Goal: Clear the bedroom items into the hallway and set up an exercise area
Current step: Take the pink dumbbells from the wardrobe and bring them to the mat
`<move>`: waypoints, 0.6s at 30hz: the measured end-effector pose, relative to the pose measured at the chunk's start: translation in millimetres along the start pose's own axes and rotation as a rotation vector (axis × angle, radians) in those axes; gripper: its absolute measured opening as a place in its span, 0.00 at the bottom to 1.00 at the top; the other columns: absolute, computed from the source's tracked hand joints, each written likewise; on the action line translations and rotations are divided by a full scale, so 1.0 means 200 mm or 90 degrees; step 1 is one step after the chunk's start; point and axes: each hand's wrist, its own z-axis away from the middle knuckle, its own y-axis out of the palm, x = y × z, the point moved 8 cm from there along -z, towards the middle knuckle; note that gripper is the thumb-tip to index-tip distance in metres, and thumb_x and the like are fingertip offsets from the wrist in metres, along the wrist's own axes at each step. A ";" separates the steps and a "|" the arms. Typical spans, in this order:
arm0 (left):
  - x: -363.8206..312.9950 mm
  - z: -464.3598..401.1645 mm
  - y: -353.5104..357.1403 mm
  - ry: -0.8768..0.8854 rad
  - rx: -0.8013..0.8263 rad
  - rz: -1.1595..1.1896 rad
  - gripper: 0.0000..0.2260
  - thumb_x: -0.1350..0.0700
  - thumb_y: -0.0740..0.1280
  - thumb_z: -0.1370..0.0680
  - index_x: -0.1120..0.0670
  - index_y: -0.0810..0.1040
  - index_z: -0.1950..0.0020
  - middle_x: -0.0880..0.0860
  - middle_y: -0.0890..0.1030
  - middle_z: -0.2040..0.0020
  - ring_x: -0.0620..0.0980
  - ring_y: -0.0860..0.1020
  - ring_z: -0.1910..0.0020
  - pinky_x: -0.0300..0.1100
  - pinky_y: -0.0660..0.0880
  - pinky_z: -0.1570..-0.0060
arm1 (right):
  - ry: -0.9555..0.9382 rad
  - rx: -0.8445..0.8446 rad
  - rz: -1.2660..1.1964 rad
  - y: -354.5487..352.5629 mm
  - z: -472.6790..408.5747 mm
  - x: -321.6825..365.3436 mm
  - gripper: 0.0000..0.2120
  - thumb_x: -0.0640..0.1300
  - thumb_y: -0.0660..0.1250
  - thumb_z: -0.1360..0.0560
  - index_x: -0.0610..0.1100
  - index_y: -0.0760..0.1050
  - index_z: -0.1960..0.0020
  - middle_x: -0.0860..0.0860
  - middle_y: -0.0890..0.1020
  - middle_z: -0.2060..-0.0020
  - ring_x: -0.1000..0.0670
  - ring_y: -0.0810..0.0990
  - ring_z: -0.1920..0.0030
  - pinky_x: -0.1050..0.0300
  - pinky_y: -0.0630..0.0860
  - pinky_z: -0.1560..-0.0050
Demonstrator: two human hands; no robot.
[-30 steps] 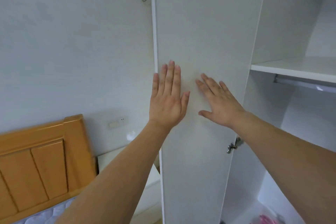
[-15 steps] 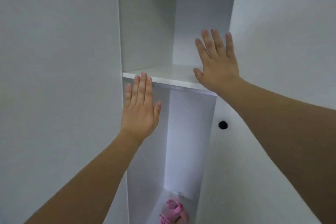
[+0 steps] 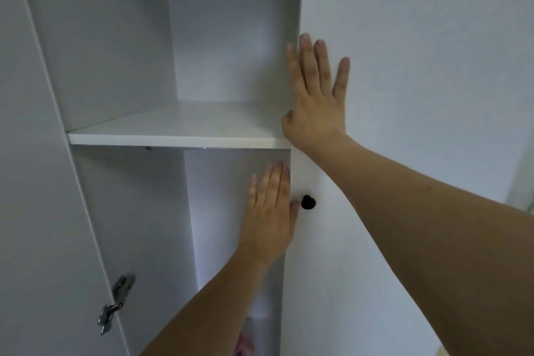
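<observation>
Left hand shifted right beside knob | right hand flat on door | both hands' fingers straight

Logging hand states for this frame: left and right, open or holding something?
Left hand: open, fingers straight, at the door edge beside the black knob.
Right hand: open, flat on the door.

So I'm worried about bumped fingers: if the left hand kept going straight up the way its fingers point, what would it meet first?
Probably the underside of the white shelf just above the left hand, though its depth is hard to judge.
</observation>
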 end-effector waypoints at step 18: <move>-0.18 0.27 -0.29 0.075 -0.042 0.141 0.26 0.50 0.53 0.16 0.63 0.58 0.23 0.61 0.65 0.25 0.57 0.64 0.26 0.54 0.66 0.28 | 0.162 0.095 -0.140 -0.44 0.26 -0.02 0.50 0.39 0.66 0.29 0.49 0.32 0.22 0.51 0.34 0.23 0.43 0.34 0.23 0.38 0.47 0.25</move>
